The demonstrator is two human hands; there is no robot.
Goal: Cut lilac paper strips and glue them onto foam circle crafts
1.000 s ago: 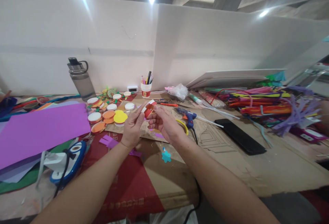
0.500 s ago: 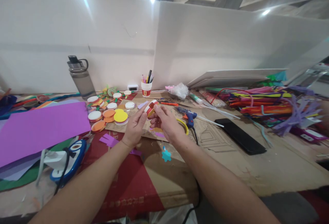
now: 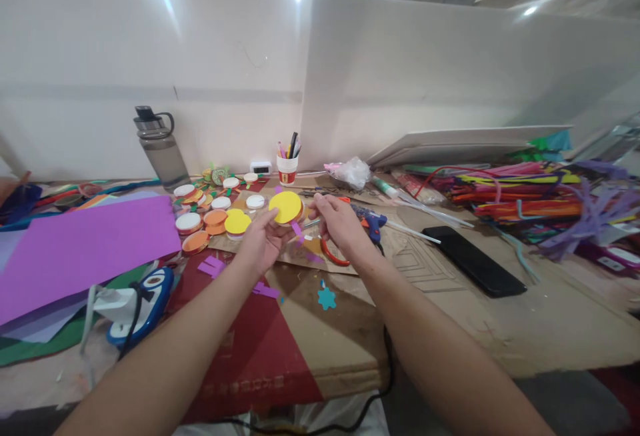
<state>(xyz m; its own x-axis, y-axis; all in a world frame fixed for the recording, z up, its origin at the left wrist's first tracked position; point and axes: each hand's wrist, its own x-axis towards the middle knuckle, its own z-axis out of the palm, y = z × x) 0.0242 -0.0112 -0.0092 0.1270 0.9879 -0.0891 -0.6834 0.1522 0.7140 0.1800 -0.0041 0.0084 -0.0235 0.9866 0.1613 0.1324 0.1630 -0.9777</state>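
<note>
the left hand [image 3: 263, 244] has its grip clamped on a round, thick disc with a bright yellow face [image 3: 286, 207], held up over the brown cardboard sheet [image 3: 450, 329] on the counter [image 3: 40, 379], the face tilted toward the wearer. the right hand [image 3: 343, 223] is just beside the disc's edge at three o'clock, thumb and fingers brought near each other; whether its grip pinches anything, or touches the disc, i cannot tell. a red curved loop [image 3: 334, 255] shows just under that hand. taking the disc as the dial's centre, a yellow-topped piece [image 3: 238, 221] lies near nine o'clock, with orange round discs [image 3: 215, 217] and white-topped round discs [image 3: 189, 223] farther out that way; a blue glue gun [image 3: 375, 224] sits past the right hand at three, a teal flower-shaped cutout [image 3: 327, 297] at five, and slit purple paper strips [image 3: 213, 266] at eight. the work looks partway along: the held disc has its yellow face in place and several others show coloured tops, while the white tops suggest pieces left uncovered, unless they simply lie other side up.
</note>
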